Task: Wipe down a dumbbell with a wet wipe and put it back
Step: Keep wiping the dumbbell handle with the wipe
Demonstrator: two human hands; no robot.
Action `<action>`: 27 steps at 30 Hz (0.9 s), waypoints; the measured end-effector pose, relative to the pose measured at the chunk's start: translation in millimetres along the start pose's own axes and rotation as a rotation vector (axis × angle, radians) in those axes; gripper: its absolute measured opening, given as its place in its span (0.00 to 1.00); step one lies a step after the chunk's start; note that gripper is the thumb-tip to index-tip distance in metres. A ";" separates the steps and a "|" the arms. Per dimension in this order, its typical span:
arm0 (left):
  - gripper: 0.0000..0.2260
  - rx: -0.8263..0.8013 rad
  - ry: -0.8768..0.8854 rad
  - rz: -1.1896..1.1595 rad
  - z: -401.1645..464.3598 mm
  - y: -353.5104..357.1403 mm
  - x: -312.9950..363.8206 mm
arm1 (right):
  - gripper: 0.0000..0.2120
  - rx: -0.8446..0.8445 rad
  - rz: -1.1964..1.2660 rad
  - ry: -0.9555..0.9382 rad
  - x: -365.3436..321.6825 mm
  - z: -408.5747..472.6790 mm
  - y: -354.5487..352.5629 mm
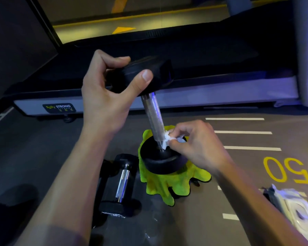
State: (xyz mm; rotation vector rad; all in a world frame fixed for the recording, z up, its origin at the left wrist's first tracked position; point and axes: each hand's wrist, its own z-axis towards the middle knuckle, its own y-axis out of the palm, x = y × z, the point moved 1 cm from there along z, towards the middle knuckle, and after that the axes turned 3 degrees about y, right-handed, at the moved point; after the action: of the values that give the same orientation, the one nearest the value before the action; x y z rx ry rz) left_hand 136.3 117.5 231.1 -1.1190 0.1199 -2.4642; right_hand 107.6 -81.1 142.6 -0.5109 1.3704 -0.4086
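Note:
A black dumbbell (152,112) with a chrome handle stands nearly upright, its lower head resting on a bright yellow-green cloth (167,185) on the floor. My left hand (105,96) grips the upper black head and holds the dumbbell tilted slightly left. My right hand (194,144) pinches a crumpled white wet wipe (167,137) against the bottom of the chrome handle, where it meets the lower head.
A second black dumbbell (121,183) lies on the floor to the left of the cloth. A treadmill (167,102) runs across behind. A white wipe packet (295,208) lies at the lower right. The grey floor has white lines and a yellow "50" (286,170).

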 end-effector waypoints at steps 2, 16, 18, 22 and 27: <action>0.18 0.000 -0.003 0.009 0.1 3.7 2.6 | 0.12 -0.026 0.029 0.033 1.6 4.7 -2.0; 0.20 -0.009 0.036 0.036 -4.0 24.2 21.1 | 0.06 0.036 -0.311 -0.052 -13.8 -25.0 -3.6; 0.20 -0.001 0.027 0.057 -2.6 23.3 20.5 | 0.07 -0.010 -0.416 -0.045 -24.2 -33.0 -0.9; 0.20 0.008 0.023 0.070 -1.0 20.6 16.6 | 0.07 -0.067 -0.425 -0.089 -41.2 -44.6 12.3; 0.20 -0.014 0.032 0.022 -3.3 19.8 13.5 | 0.13 -0.024 -0.515 -0.139 -70.2 -32.7 36.4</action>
State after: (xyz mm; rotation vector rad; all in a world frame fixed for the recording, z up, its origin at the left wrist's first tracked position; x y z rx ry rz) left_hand 132.9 93.6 233.3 -1.0781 0.1587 -2.4663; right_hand 63.4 -15.5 175.3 -0.8993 1.1009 -0.7597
